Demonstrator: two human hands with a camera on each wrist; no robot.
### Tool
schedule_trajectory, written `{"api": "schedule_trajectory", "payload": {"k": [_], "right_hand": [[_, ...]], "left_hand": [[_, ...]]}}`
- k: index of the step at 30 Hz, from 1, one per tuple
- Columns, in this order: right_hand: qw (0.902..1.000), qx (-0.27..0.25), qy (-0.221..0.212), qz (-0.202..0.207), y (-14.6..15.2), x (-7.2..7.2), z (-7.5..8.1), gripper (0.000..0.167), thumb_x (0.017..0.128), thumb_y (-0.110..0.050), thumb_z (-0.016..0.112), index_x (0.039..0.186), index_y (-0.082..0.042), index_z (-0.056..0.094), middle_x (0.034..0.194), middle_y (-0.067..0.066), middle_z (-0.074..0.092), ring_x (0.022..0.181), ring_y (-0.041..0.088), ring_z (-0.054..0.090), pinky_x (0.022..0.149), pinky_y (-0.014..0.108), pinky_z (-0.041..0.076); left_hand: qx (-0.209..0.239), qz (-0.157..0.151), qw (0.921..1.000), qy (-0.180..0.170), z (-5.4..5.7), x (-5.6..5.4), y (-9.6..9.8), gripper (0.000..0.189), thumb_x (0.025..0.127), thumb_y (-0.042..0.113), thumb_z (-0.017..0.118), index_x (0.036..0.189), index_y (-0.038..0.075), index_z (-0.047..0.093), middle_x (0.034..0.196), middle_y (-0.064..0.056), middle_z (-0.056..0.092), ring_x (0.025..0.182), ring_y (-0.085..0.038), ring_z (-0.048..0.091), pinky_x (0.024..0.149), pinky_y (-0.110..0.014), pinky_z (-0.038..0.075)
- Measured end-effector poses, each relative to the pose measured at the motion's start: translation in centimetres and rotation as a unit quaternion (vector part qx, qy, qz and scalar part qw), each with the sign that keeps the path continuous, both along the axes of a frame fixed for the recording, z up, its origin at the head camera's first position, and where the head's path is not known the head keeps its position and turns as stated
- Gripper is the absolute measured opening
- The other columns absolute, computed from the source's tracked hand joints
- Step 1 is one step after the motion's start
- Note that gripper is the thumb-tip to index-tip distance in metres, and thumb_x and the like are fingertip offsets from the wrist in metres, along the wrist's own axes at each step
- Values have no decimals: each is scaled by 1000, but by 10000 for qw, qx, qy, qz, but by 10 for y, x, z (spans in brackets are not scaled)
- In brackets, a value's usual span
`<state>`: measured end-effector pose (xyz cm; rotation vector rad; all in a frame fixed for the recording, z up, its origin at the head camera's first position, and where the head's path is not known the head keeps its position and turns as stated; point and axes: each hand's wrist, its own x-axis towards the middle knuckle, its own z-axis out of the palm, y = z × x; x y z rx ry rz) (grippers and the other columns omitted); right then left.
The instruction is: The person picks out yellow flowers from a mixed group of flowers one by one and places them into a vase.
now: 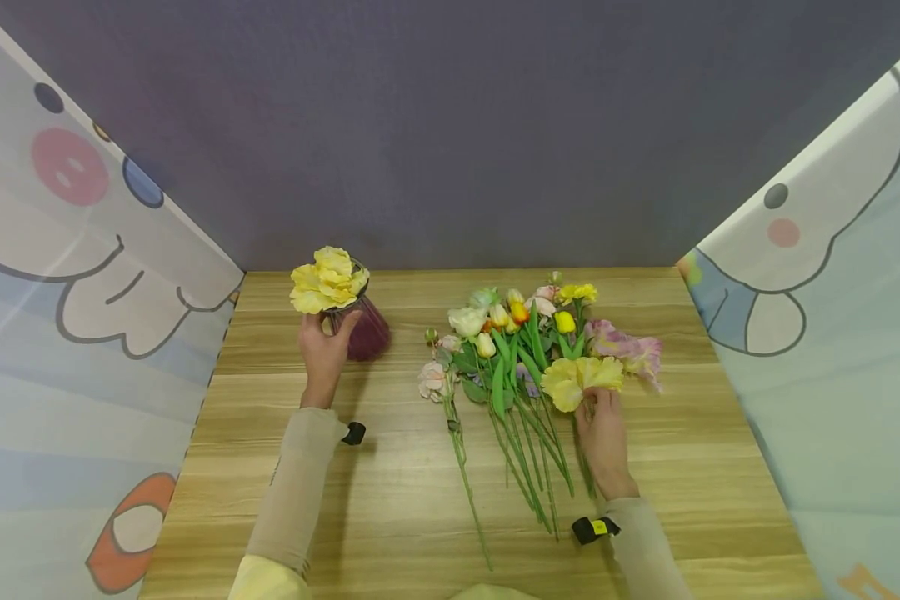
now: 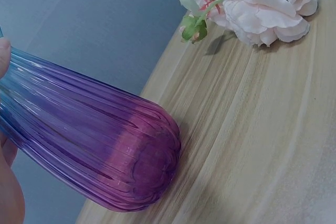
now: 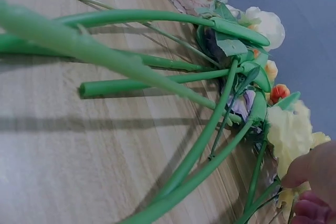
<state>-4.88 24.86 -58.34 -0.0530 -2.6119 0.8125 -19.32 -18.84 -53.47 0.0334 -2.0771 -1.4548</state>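
My left hand (image 1: 322, 354) grips the upper part of a ribbed glass vase (image 1: 369, 333) at the left of the table. In the left wrist view the vase (image 2: 89, 129) shades from blue through purple to pink at its base, which is at the tabletop. A ruffled yellow flower (image 1: 328, 283) fills its mouth. To the right, my right hand (image 1: 606, 433) pinches a second yellow flower (image 1: 581, 383) close under its bloom, at the near edge of the flower pile. The right wrist view has the thumb and fingers (image 3: 310, 179) at that bloom's underside, with green stems beside them.
Artificial flowers lie heaped on the wooden table (image 1: 405, 483): yellow and orange tulips (image 1: 498, 315), a white rose (image 1: 467, 321), pale pink blooms (image 1: 433, 381) and a purple flower (image 1: 630, 350). Their stems (image 1: 528, 467) point toward me. A grey panel (image 1: 450, 133) stands behind; printed panels flank both sides.
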Motion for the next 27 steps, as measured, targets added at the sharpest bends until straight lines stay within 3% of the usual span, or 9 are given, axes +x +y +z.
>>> {"api": "schedule_trajectory", "payload": {"k": [6,11,16,20,27], "right_hand": [[9991,-209,-245,-283,3,0,4,20,92,11,67,110,7,60,97,25,63,79,38,62,64,47,50],[9989,-47,-189,-417,3,-3,5,13,96,5,66,107,4,61,88,19,65,70,33,64,56,41,48],[9987,-25,-36,-515,2,-6,11,17,95,4,67,111,4,62,88,18,66,69,32,63,53,39,46],[9985,-331,207,-389,-3,-13,28,24,95,5,67,118,6,61,94,20,66,74,30,61,60,33,45],[9886,-1295,769,-1,-21,-39,79,31,92,8,71,121,8,61,103,23,67,85,15,54,70,19,37]], "left_hand": [[-106,-38,9999,17,1,1,-1,61,84,13,87,137,-1,61,133,-23,61,127,-35,59,109,-53,47],[-65,-49,10000,-11,1,2,-1,61,84,11,87,138,1,61,134,-20,61,127,-35,59,109,-52,46],[-77,-54,9999,41,0,3,0,60,84,11,87,137,1,63,133,-20,62,126,-35,59,109,-53,46],[-83,-82,9999,-16,0,3,0,61,85,12,87,139,2,61,135,-20,60,128,-35,59,111,-51,46],[-89,-114,9999,13,-1,2,-1,63,85,14,87,140,1,60,135,-21,61,127,-34,59,110,-49,46]]}}
